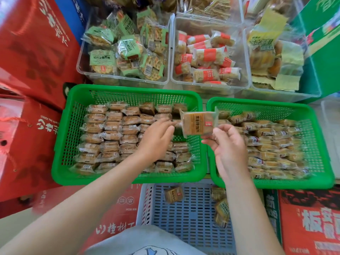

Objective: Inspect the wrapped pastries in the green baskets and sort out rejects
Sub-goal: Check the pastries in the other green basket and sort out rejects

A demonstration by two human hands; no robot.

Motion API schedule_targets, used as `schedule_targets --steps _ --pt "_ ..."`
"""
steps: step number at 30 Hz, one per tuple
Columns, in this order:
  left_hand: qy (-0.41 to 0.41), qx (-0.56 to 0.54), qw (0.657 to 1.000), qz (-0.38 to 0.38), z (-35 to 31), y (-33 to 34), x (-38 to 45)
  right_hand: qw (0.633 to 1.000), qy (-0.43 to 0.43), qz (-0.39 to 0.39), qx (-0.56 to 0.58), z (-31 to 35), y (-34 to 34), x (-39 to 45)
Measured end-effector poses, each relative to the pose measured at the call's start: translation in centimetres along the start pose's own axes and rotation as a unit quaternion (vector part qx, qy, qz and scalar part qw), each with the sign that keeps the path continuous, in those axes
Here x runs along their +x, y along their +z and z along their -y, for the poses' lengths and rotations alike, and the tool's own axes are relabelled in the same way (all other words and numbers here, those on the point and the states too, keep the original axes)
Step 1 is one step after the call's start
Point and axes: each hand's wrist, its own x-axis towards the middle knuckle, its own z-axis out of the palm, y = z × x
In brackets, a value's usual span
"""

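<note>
Two green baskets stand side by side, the left basket (60, 144) and the right basket (320, 144), both filled with rows of clear-wrapped brown pastries. My right hand (229, 148) pinches one wrapped pastry (197, 123) by its lower edge and holds it upright above the gap between the baskets. My left hand (157, 138) reaches over the left basket with straight fingers just left of that pastry, holding nothing.
A pale blue crate (184, 214) in front of me holds several loose wrapped pastries. Clear bins (171, 52) of other wrapped snacks stand behind the baskets. Red gift boxes (31, 70) crowd the left, and a green box (322, 52) the right.
</note>
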Motion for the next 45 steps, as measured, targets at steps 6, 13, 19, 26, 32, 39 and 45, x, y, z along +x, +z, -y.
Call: schedule_targets --steps 6,13,19,26,32,39,45 --pt "-0.072 -0.451 0.880 0.131 -1.8 -2.7 -7.4 0.989 0.110 0.056 0.085 -3.3 0.8 -6.4" --pt "-0.051 -0.502 0.853 0.134 -0.6 -3.1 -12.9 0.966 0.082 0.214 0.121 -3.7 -0.3 -10.6" --pt "-0.048 -0.467 0.881 0.059 -0.4 -2.7 -16.7 0.945 0.087 0.264 0.170 -3.7 -0.8 -14.0" --pt "-0.069 -0.473 0.878 0.031 0.7 -2.0 -20.2 0.975 0.004 0.182 0.127 -4.3 -1.3 -18.1" --pt "-0.079 -0.524 0.845 0.073 2.2 -2.9 -22.5 0.986 -0.045 0.078 0.140 -4.8 -2.0 -19.4" --pt "-0.014 -0.351 0.936 -0.003 2.1 -2.8 -24.4 0.983 0.003 0.058 0.176 -5.0 -1.2 -21.5" --pt "-0.041 -0.406 0.909 0.082 2.6 -3.2 -25.2 0.952 0.068 0.166 0.248 -5.2 -1.4 -23.2"
